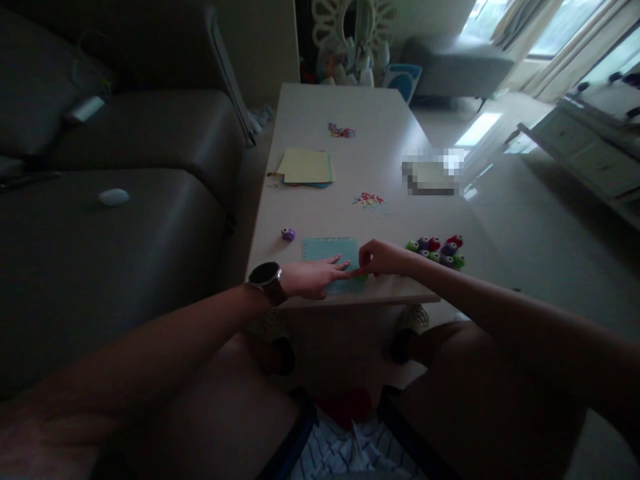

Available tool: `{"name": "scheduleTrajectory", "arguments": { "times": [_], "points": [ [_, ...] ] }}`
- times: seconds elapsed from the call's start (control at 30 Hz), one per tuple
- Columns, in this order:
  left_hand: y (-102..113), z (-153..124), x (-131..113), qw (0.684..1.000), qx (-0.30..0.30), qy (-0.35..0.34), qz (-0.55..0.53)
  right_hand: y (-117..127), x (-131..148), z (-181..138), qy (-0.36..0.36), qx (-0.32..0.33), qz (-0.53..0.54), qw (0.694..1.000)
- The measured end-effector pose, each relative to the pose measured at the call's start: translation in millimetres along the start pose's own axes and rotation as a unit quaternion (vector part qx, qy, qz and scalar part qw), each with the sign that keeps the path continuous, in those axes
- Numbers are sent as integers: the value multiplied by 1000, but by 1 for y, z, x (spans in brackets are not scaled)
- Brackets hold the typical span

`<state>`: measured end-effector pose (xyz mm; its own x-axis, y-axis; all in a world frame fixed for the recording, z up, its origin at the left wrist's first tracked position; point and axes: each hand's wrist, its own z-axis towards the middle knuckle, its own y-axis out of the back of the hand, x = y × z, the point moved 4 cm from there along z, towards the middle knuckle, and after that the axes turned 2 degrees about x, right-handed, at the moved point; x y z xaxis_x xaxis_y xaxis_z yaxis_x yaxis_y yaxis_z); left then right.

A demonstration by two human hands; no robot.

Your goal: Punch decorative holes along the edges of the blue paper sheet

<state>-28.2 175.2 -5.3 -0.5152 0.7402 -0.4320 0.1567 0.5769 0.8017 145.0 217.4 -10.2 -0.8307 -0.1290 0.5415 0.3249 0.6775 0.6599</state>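
A light blue sheet of paper (pixel 320 248), with a row of small cut-outs along its edges, lies at the near end of the table. My left hand (pixel 313 277) rests on it with the fingers stretched out. At the sheet's right edge, my right hand (pixel 377 259) is closed in a pinch close to my left fingertip. Something small and green (pixel 364 277) shows beside the fingertips; whatever the pinch holds is hidden. To the left stands a small purple gadget with a white round spot (pixel 288 234). Several similar green, purple and red gadgets (pixel 435 252) cluster beside my right forearm.
Tiny coloured pieces lie in a near pile (pixel 370 200) and a far pile (pixel 341 131). A stack of yellow and blue paper (pixel 306 167) sits on the left of the table (pixel 300 100). A blurred-out object (pixel 431 173) is at the right edge. A sofa (pixel 165 133) flanks the left side.
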Motion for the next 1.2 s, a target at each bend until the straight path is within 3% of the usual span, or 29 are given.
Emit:
{"name": "scheduleTrajectory", "arguments": {
  "times": [0.23, 0.4, 0.63, 0.77, 0.9, 1.07, 1.2],
  "points": [
    [12, -3, 3, 999, -10, 10, -31, 4, -2, -10, 24, -28, -15, 999],
    [14, -7, 7, 998, -24, 47, -43, 17, -13, -29, 35, -119, -75, 989],
    [13, -3, 6, 998, -21, 14, -59, 14, -16, -46, 126, -146, -149, 970],
    [15, -1, 6, 998, -17, 24, -56, 21, -20, -50, 111, -178, -202, 957],
    [17, -1, 6, 998, -21, 22, -58, 20, -28, -49, 102, -153, -224, 957],
    [21, -1, 4, 998, -17, 19, -64, 21, -28, -49, 132, -154, -157, 966],
    [21, -1, 4, 997, -16, 17, -68, 17, -26, -46, 118, -94, -131, 980]
  ]
}}
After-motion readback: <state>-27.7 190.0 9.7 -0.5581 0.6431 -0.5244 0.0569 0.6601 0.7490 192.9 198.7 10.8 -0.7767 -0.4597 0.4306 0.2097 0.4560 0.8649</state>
